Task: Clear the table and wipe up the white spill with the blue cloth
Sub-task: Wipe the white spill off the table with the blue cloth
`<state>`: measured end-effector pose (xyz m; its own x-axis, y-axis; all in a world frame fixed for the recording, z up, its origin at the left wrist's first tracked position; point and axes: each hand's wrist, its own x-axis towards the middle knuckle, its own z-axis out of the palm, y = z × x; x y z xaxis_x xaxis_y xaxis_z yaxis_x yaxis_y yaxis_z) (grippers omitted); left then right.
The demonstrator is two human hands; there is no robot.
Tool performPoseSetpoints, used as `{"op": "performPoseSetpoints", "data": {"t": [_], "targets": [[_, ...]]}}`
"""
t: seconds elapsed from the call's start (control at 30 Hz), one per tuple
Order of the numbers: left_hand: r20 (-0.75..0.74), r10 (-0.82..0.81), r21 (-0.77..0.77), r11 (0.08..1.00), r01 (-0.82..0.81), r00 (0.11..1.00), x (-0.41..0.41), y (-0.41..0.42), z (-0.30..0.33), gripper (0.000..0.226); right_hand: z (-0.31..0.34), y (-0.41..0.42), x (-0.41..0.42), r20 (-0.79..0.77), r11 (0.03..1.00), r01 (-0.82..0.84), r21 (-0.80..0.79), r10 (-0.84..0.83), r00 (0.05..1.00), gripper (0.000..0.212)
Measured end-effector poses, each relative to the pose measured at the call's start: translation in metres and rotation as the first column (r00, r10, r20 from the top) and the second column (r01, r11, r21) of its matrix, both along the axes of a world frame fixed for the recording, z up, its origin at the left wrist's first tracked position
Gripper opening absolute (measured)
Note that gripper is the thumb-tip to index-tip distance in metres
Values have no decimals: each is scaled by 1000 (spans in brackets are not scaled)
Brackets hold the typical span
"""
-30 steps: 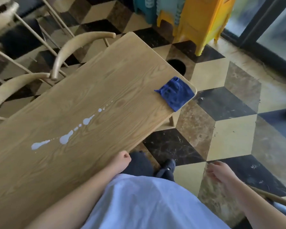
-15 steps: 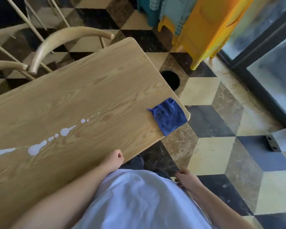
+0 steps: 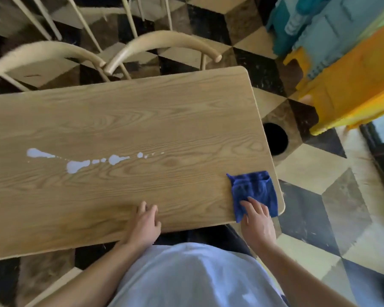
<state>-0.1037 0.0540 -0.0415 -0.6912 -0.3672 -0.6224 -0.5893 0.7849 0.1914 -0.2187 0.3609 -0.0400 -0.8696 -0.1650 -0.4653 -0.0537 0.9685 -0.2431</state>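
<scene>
A folded blue cloth (image 3: 253,189) lies at the near right corner of the wooden table (image 3: 142,120). My right hand (image 3: 256,220) rests flat on the cloth's near edge, fingers spread over it, not closed around it. A trail of white spill (image 3: 75,166) runs across the left middle of the tabletop, in several blobs and drops. Flat on the table's near edge, left of the cloth, my left hand (image 3: 145,224) has its fingers apart and holds nothing.
Two pale wooden chairs (image 3: 164,44) stand at the table's far side. Stacked yellow and teal plastic stools (image 3: 346,63) fill the far right. A dark round hole (image 3: 275,138) is in the checkered floor just off the table's right end.
My right hand rose from beside my body onto the blue cloth. My left hand opened and moved flat onto the tabletop. The view swung so the table lies more squarely ahead.
</scene>
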Motion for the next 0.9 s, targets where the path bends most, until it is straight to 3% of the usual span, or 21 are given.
{"op": "performPoseSetpoints", "data": {"t": [0.17,0.27,0.4,0.6,0.73,0.9], "targets": [[-39,219,-86,971,-222,975,-6,27,-6,57,-27,10,-31,-80,951,-302,72,307,948,56],[-111,373,-115,916,-385,921,-8,49,-24,63,-39,18,-40,-81,922,-383,51,386,919,60],[-168,427,-174,874,-453,889,-16,60,-48,60,-50,26,-64,-132,858,-509,72,514,848,65],[-323,413,-260,826,-500,851,-22,20,-66,52,-59,25,-98,-120,794,-578,190,603,789,66],[-395,468,-284,756,-589,791,-22,-23,-73,49,-60,4,-102,-116,809,-549,210,578,808,66],[-351,534,-333,697,-635,769,-6,-67,-79,62,-65,-59,-123,-176,840,-506,198,538,824,65]]}}
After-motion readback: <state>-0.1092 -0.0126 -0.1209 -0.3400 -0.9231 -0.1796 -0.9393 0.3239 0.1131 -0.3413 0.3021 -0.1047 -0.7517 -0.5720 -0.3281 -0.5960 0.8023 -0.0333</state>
